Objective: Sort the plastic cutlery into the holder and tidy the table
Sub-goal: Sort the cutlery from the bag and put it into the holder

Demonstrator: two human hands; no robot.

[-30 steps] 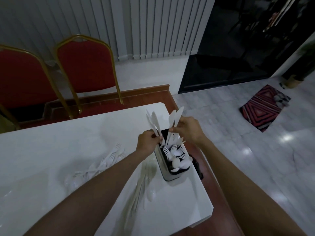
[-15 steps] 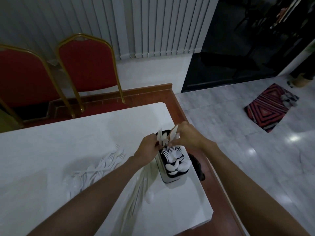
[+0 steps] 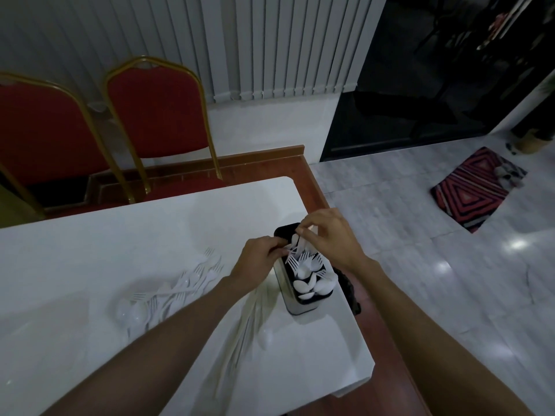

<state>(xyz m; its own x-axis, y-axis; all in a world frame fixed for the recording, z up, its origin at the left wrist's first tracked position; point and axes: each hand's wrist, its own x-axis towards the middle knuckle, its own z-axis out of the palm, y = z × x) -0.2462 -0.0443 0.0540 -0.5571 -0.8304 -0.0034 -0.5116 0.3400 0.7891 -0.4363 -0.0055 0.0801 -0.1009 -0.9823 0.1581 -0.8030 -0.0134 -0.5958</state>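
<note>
My left hand [image 3: 259, 262] and right hand [image 3: 328, 239] both pinch thin white cutlery [image 3: 295, 250] at the holder's [image 3: 301, 306] far slot; it seems light, slick and bendy, so I'd grip mid-handle

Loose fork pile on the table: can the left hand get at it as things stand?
Probably yes. The fork pile lies on the table left of the left hand, nothing standing between. Its grip is pinching cutlery at the holder, so it must release first.
</note>
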